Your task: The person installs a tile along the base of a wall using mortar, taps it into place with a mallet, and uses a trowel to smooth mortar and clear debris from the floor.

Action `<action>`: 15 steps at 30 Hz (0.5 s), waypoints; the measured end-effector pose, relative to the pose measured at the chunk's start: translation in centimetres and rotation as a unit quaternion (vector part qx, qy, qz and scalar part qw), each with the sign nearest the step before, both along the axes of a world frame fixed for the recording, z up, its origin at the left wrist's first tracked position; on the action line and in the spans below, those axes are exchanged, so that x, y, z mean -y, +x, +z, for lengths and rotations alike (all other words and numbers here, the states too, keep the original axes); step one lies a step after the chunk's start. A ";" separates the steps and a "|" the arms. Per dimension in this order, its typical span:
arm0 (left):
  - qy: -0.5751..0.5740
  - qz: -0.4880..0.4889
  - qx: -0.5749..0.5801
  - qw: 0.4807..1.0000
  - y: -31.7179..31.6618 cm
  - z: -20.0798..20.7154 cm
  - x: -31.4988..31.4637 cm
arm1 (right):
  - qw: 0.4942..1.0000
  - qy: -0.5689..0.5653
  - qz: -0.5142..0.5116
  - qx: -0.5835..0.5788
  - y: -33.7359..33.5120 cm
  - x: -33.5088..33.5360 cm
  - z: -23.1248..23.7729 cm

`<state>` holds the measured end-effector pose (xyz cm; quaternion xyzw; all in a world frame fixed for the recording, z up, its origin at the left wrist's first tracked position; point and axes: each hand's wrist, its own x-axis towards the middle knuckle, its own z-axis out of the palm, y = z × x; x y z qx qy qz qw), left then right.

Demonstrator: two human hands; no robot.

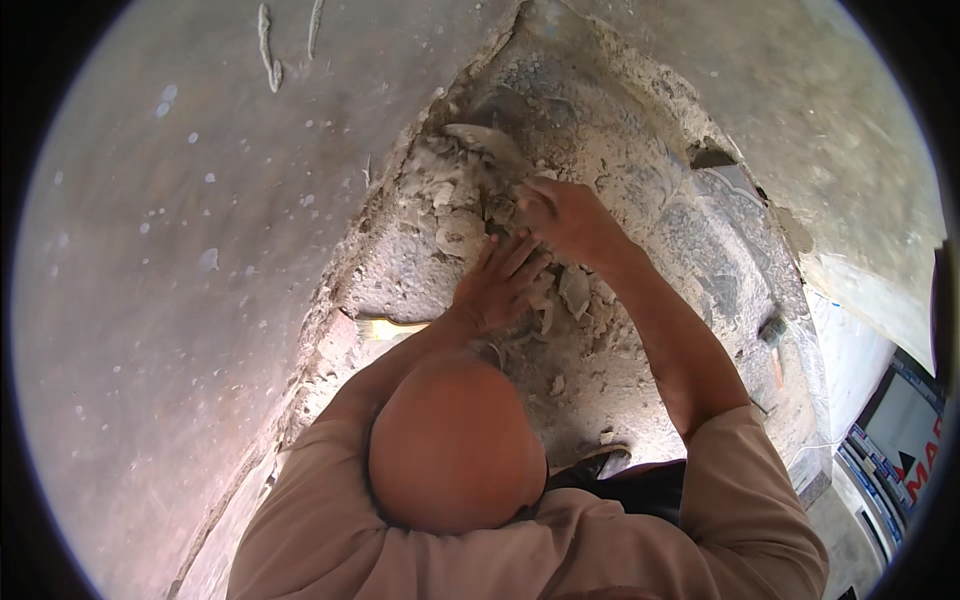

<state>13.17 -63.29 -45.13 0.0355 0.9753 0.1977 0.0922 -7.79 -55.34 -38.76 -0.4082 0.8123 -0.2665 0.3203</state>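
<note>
A heap of broken grey plaster pieces lies in a rough channel cut through a smooth grey surface. My left hand rests flat on the rubble just below the heap, fingers spread and pointing up. My right hand is above it at the heap's right side, its fingers curled around a chunk of plaster. Flat shards lie between the two wrists. Both arms reach forward over a bare head low in the view.
Smooth grey plastered surface fills the left; another slab is at the upper right. A yellow-handled tool lies beside my left forearm. A small dark object and an orange piece sit on the channel's right side. Striped boards stand at the right rim.
</note>
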 end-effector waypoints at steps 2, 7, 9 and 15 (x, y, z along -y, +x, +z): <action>0.003 0.000 0.000 1.000 -0.5 0.6 0.1 | 0.978 -0.121 -0.050 -0.163 -2.1 -0.4 -0.9; 0.005 -0.002 -0.003 1.000 -1.0 0.8 -0.5 | 0.874 -0.093 -0.365 0.307 -7.7 3.5 2.4; 0.006 0.004 0.012 1.000 0.0 0.5 -0.3 | 0.885 -0.028 -0.345 0.311 -6.4 6.3 2.4; -0.029 -0.002 0.028 0.999 -0.7 0.8 -0.4 | 0.903 -0.064 -0.341 0.255 -7.7 5.0 2.6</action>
